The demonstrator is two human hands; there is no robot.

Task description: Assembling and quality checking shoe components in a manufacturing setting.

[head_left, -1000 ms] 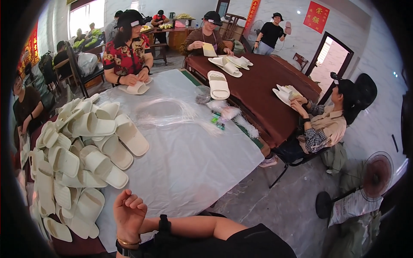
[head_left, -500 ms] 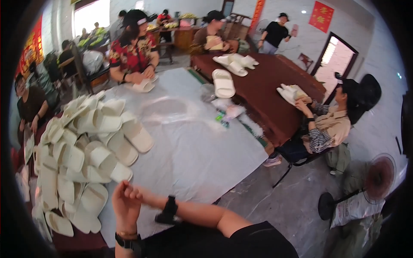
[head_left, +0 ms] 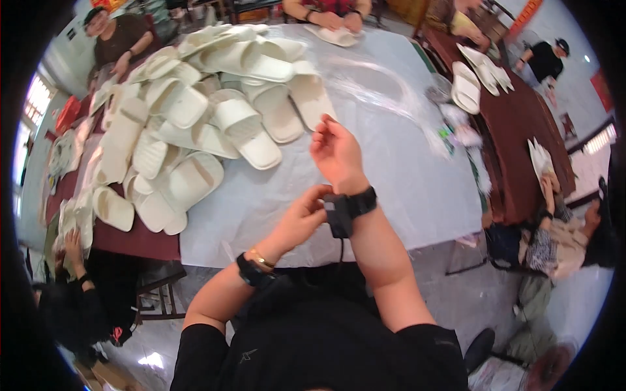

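My left hand [head_left: 301, 220] reaches across to my right wrist, its fingers bent and closed against a small black box-shaped device [head_left: 339, 216] on a black strap there. A thin dark cord hangs down from the device. My right hand [head_left: 336, 155] is raised over the white table sheet with its fingers curled in, and nothing shows in them. A black band [head_left: 253, 268] and a gold-coloured bracelet sit on my left wrist. Just left of my right hand lies a big heap of cream slide slippers [head_left: 244, 124], stacked at many angles.
White sheeting [head_left: 404, 215] covers the table, with clear plastic film [head_left: 378, 91] across it. To the right stands a brown-topped table [head_left: 508, 143] with several cream slippers. Several people work around both tables. A stool [head_left: 160, 296] stands at lower left.
The view has swung left and down, so the heap now sits nearer the middle. My hands, close together before, now show with the left at the right wrist's device.
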